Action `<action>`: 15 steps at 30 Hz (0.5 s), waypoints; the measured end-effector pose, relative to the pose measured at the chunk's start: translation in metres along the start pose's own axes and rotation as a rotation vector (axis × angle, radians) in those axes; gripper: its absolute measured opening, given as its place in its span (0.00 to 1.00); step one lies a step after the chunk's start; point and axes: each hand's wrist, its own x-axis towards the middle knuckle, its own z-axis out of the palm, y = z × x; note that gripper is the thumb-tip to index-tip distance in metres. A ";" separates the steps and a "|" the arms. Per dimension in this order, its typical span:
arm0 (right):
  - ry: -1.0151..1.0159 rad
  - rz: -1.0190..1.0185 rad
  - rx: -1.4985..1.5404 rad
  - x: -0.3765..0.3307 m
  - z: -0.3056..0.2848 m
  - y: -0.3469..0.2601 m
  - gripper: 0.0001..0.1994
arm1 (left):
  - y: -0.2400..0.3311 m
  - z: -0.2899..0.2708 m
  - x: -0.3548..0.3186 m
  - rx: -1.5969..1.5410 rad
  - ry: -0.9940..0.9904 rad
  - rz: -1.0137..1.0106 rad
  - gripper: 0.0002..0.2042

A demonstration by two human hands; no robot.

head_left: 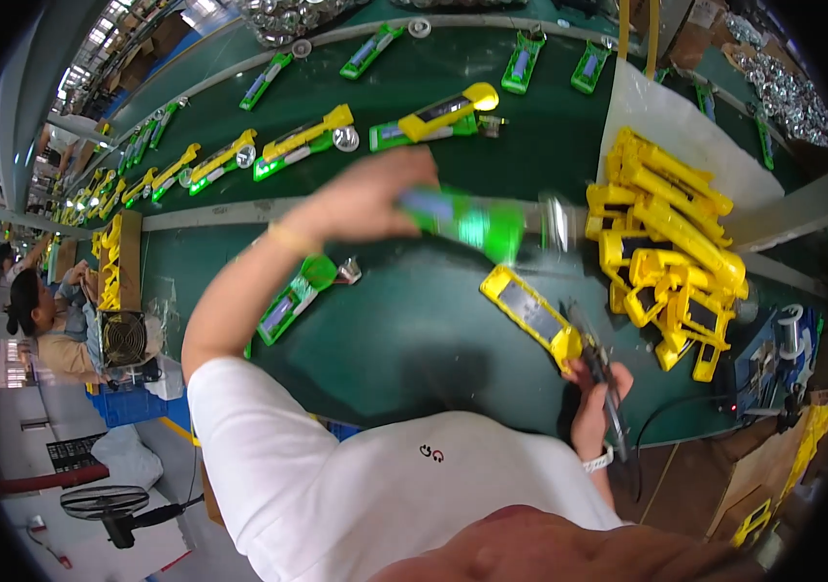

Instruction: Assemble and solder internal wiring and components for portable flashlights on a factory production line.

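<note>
My left hand [370, 199] reaches over the bench rail, its fingers closed on the end of a green lamp housing [487, 228] with a blue cell inside. A round silver reflector [557, 223] is at the housing's right end; both are smeared by motion. Close to my body, my right hand [590, 393] grips a dark, slim, corded tool [596, 359], which looks like a soldering iron. The same fingers touch the lower end of a yellow casing half [533, 315] with a dark panel. Left of centre, another green housing [288, 306] lies on the bench with its reflector beside it.
A heap of yellow casing halves [666, 233] lies at the right, against a white sheet [627, 107]. Green and yellow lamp parts [302, 141] line the green belt beyond the rail. A solder spool [790, 330] stands far right. Another person [55, 310] sits at the left.
</note>
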 end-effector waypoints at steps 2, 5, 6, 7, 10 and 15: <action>-0.070 0.064 0.064 0.008 -0.001 -0.004 0.19 | 0.060 0.039 -0.039 -0.212 -0.063 0.084 0.24; -0.226 0.235 0.182 0.028 0.015 -0.013 0.17 | 0.109 0.085 -0.077 -0.190 -0.043 0.012 0.24; -0.265 0.231 0.166 0.031 0.025 -0.015 0.16 | 0.110 0.101 -0.085 -0.162 0.011 -0.024 0.25; -0.295 0.140 0.092 0.038 0.028 -0.013 0.15 | 0.107 0.113 -0.092 -0.174 0.103 -0.052 0.26; -0.145 -0.031 -0.032 0.045 0.028 -0.013 0.16 | 0.107 0.110 -0.102 -0.205 0.251 -0.169 0.29; 0.207 -0.053 0.318 0.025 0.001 -0.012 0.14 | 0.090 0.105 -0.136 0.048 0.391 -0.200 0.24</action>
